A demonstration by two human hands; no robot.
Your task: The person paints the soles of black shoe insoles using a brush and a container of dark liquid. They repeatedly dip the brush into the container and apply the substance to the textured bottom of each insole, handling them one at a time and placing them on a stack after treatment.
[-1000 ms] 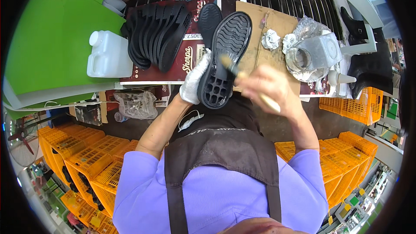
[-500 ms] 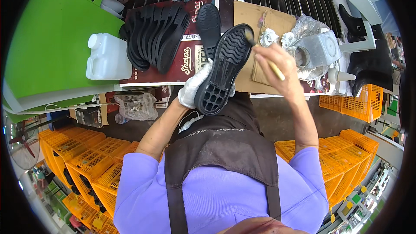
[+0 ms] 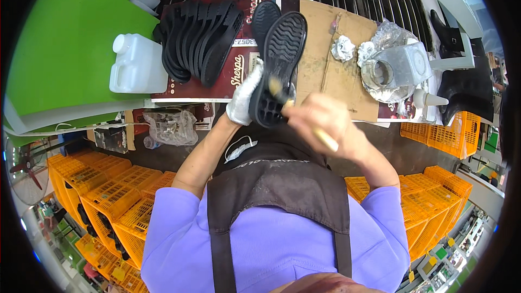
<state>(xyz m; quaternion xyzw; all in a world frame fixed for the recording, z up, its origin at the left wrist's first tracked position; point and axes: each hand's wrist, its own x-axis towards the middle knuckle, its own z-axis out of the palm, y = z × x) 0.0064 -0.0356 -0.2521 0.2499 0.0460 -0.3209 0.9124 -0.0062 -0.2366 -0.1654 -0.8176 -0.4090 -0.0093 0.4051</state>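
In my white-gloved left hand (image 3: 246, 96) is a black rubber shoe sole (image 3: 287, 40), tilted upright with its hollow grid heel toward me. My bare right hand (image 3: 323, 122) is closed round the pale handle of a brush (image 3: 325, 139). The bristles are blurred and lie over the sole's lower middle, just above the heel grid. Another black sole (image 3: 265, 19) lies behind the held one on the table. To the left, a row of several black soles (image 3: 201, 43) leans together on a dark red printed box sheet (image 3: 233, 84).
A white plastic jug (image 3: 138, 65) stands at the left beside a green panel (image 3: 70, 43). Right of the sole lies a cardboard sheet (image 3: 342, 84) with crumpled white wads (image 3: 343, 48), a clear container (image 3: 404, 65) and a nozzle bottle (image 3: 430, 99). Orange crates (image 3: 108, 184) stand below.
My right hand has brought the brush from the sole's upper right edge down toward its heel. The sole has shifted slightly up and stands straighter in my left hand.
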